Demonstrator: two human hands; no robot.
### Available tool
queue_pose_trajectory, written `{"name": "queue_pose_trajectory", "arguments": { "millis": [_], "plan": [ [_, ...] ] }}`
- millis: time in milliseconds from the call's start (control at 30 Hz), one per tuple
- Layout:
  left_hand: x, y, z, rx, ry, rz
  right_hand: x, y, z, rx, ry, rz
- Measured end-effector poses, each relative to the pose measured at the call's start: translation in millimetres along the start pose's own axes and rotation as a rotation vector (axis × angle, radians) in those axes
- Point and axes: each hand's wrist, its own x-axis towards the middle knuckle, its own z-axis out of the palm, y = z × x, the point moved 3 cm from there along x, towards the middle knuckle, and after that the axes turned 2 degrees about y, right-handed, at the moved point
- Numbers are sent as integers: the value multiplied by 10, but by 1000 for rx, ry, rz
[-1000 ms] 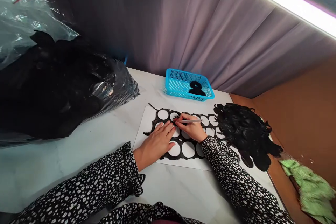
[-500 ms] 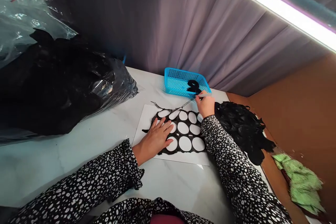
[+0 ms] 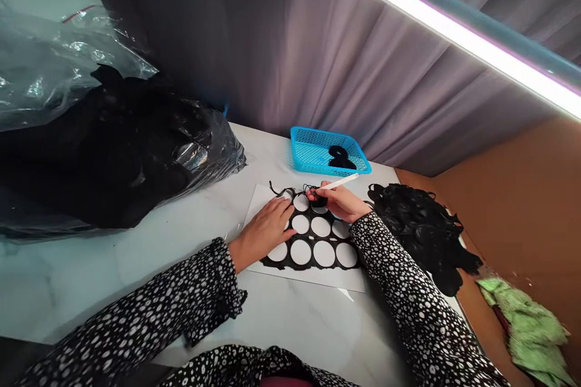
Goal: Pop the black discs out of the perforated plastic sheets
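My left hand [image 3: 269,224] lies with fingers spread on a black sheet with rows of round holes [image 3: 312,264]. Beneath that sheet is a white board [image 3: 318,282], showing through the holes. At the sheet's far edge, my right hand [image 3: 342,201] is closed around a slim tool with a white handle [image 3: 342,181]; its tip is hidden. Dark material and thin loose black strands [image 3: 309,188] gather by the right fingertips. Another black strand [image 3: 275,190] curls off the sheet's far left corner.
A blue plastic basket [image 3: 308,168] with black ring-shaped pieces [image 3: 342,161] stands at the back. To the right lies a heap of black scraps [image 3: 413,230], with a green cloth [image 3: 529,320] beyond. A large plastic bag of black material [image 3: 136,163] fills the left.
My right hand has come down and left from near the basket to the sheet's far edge. The taut strand it drew is now slack and bunched. My view has shifted slightly.
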Motion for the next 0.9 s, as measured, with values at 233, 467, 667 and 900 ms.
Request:
{"name": "queue_pose_trajectory", "arguments": {
  "millis": [233,467,667,900],
  "plan": [
    [356,-71,200,-90,-98,5,-104,-102,-235,292,13,-72],
    [297,-131,219,-241,-100,-27,-103,-143,-534,389,333,-88],
    [501,-213,98,-597,50,-178,-143,-207,-101,194,191,-157],
    [944,-266,221,-954,4,-205,-90,-332,86,191,119,-194]
  ]
}}
